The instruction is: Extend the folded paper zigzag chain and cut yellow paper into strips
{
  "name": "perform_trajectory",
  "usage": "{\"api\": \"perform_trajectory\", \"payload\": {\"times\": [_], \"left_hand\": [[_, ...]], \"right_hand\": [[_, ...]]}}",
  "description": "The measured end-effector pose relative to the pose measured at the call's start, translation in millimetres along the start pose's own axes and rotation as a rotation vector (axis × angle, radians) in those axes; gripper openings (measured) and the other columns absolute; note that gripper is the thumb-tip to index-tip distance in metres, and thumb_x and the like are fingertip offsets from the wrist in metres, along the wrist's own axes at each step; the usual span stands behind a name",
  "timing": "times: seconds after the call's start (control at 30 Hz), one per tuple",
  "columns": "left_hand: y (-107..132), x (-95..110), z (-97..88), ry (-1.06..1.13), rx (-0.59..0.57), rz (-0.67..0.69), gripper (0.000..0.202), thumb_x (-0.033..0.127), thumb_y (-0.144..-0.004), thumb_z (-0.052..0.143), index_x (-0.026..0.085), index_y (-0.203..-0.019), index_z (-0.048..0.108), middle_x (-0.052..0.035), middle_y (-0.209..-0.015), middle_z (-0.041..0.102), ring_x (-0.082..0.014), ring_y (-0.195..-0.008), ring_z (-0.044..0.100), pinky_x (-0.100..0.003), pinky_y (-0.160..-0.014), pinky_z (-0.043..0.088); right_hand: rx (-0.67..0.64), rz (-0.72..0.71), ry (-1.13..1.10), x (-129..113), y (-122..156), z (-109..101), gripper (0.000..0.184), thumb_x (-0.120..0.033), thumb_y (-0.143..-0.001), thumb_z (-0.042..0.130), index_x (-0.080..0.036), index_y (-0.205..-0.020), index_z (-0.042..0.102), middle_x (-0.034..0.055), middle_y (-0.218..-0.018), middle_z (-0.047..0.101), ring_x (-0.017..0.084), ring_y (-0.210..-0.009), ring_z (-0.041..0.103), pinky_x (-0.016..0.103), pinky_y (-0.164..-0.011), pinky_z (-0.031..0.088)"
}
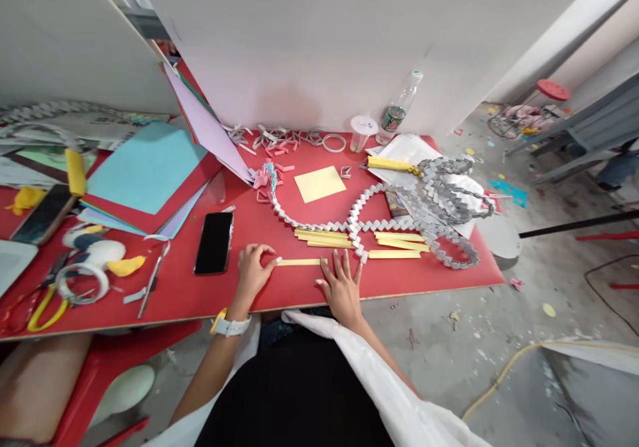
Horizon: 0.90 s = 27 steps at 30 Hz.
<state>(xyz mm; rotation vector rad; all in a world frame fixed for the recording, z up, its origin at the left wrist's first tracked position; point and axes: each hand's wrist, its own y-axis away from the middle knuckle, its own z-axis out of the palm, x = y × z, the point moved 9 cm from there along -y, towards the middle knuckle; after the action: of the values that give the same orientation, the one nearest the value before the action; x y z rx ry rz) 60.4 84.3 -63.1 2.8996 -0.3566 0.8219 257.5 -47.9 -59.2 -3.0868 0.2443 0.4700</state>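
Observation:
A narrow yellow paper strip point(300, 262) lies along the red table near its front edge. At the strip's left end, the thumb and finger of my left hand point(253, 273) are closed on it. My right hand point(343, 289) rests with fingers spread, its fingertips touching the strip's right end. Just beyond are more yellow strips point(324, 237), and others point(399, 241) lie to the right. A woven chain of folded white and grey paper point(309, 226) curves behind my hands, one end beside my right fingers. A square yellow sheet point(320, 184) lies farther back.
A black phone point(213, 243) lies left of my hands. Coloured paper sheets point(147, 171), scissors point(42, 307) and tape point(82, 283) are farther left. At the back stand a lidded cup point(363, 133) and a plastic bottle point(397, 111). The table's front edge point(424, 294) is close.

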Motion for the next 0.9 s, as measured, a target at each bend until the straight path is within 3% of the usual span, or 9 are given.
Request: {"api": "perform_trajectory", "payload": {"times": [0.17,0.3,0.37,0.5,0.6,0.7,0.8,0.9], "left_hand": [[6.6,14.5,1.4,-0.009,0.018,0.108,0.017,0.027,-0.087,0.053,0.022,-0.095,0.068,-0.0092,-0.104,0.058,-0.0268,-0.102,0.055,-0.043,-0.09,0.045],[17.8,42.0,8.6,-0.014,-0.046,0.317,0.037,0.007,-0.087,0.041,0.026,-0.1,0.071,-0.0067,-0.106,0.061,-0.0202,-0.102,0.058,-0.036,-0.093,0.047],[25.9,52.0,10.2,-0.031,-0.077,0.409,0.036,0.008,-0.088,0.042,0.026,-0.1,0.071,-0.0068,-0.109,0.062,-0.0199,-0.104,0.058,-0.036,-0.094,0.048],[40.3,59.3,10.7,-0.09,-0.092,0.504,0.025,0.026,-0.089,0.055,0.023,-0.111,0.067,-0.0104,-0.116,0.061,-0.0246,-0.11,0.055,-0.041,-0.096,0.047],[42.4,57.4,11.3,-0.143,-0.072,0.506,0.024,0.028,-0.093,0.049,0.02,-0.11,0.065,-0.012,-0.105,0.061,-0.0253,-0.104,0.055,-0.04,-0.09,0.048],[37.8,55.5,10.0,-0.172,-0.045,0.496,0.025,0.023,-0.095,0.042,0.019,-0.1,0.066,-0.0122,-0.097,0.06,-0.0251,-0.098,0.055,-0.036,-0.079,0.049],[32.3,57.2,8.0,-0.161,-0.013,0.485,0.021,0.022,-0.093,0.045,0.018,-0.095,0.066,-0.0124,-0.096,0.059,-0.0257,-0.096,0.055,-0.034,-0.074,0.048],[30.7,62.9,9.9,-0.112,0.042,0.464,0.022,0.019,-0.093,0.043,0.016,-0.093,0.064,-0.0133,-0.096,0.06,-0.0266,-0.097,0.056,-0.035,-0.076,0.048]], "right_hand": [[0.027,0.047,-0.068,0.8,0.5,0.3,0.049,-0.041,-0.1,0.028,-0.023,-0.145,0.04,0.0098,-0.154,0.033,0.028,-0.148,0.018,0.062,-0.114,0.012],[0.078,0.08,-0.14,5.8,-0.6,-3.0,0.053,-0.042,-0.1,0.028,-0.017,-0.146,0.038,0.0137,-0.15,0.041,0.029,-0.147,0.02,0.06,-0.114,0.012],[0.107,0.06,-0.231,8.0,-1.3,-5.5,0.053,-0.042,-0.099,0.032,-0.016,-0.145,0.04,0.0144,-0.148,0.043,0.029,-0.147,0.021,0.061,-0.114,0.008],[0.16,0.03,-0.402,13.3,-0.3,-8.1,0.05,-0.038,-0.097,0.039,-0.015,-0.141,0.044,0.0156,-0.149,0.042,0.03,-0.145,0.025,0.06,-0.115,0.006],[0.212,0.043,-0.518,21.1,3.7,-9.1,0.048,-0.036,-0.095,0.043,-0.011,-0.136,0.049,0.0184,-0.146,0.044,0.03,-0.141,0.033,0.054,-0.115,0.021],[0.228,0.056,-0.681,26.6,4.3,-5.1,0.04,-0.034,-0.094,0.044,-0.013,-0.126,0.058,0.0184,-0.129,0.059,0.027,-0.12,0.055,0.044,-0.101,0.044],[0.147,0.055,-0.855,21.3,-7.7,8.2,0.029,-0.036,-0.093,0.05,-0.016,-0.107,0.065,0.0113,-0.106,0.067,0.021,-0.094,0.064,0.039,-0.086,0.053],[-0.014,0.05,-1.033,5.5,-30.3,26.8,0.031,-0.037,-0.092,0.056,-0.015,-0.113,0.059,0.0067,-0.109,0.064,0.017,-0.091,0.064,0.037,-0.079,0.055]]}}
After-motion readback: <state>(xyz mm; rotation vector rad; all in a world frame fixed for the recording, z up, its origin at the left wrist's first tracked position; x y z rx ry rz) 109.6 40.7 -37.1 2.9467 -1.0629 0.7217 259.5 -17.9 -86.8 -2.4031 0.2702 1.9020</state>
